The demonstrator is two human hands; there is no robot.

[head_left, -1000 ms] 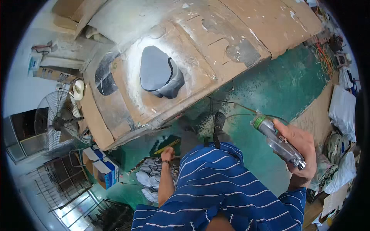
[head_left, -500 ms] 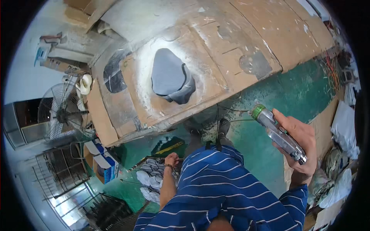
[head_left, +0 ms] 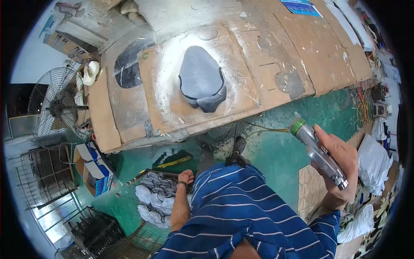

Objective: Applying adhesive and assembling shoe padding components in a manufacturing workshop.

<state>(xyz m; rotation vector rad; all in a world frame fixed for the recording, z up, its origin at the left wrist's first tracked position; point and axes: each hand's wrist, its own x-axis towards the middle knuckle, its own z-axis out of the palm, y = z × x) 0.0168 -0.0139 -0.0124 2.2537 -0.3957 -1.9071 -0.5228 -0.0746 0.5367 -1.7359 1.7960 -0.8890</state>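
Observation:
My right hand [head_left: 343, 162] is wrapped round a metal spray gun [head_left: 318, 151] with a green ring at its head. The gun is held off to the right, beyond the table's near edge and apart from everything on it. On the table lies a rounded grey padded piece [head_left: 202, 71], wider toward me, with loose dark flaps at its near end. My left hand [head_left: 186, 176] hangs low by my side with its fingers curled in, seemingly around nothing. Beside it a wire rack [head_left: 146, 239] carries several grey padded pieces [head_left: 157, 196].
Worn cardboard [head_left: 319, 47] dusted with white residue covers the table. A large fan [head_left: 56, 108] stands at the left, near an opened carton [head_left: 92, 170]. A hose [head_left: 269, 128] runs below the table edge. White plastic bags [head_left: 366, 162] lie at the right.
The grey padded piece has turned clockwise, so its flaps now face me. My view has shifted, bringing a blue sheet into sight at the far right. The spray gun stays in my right hand.

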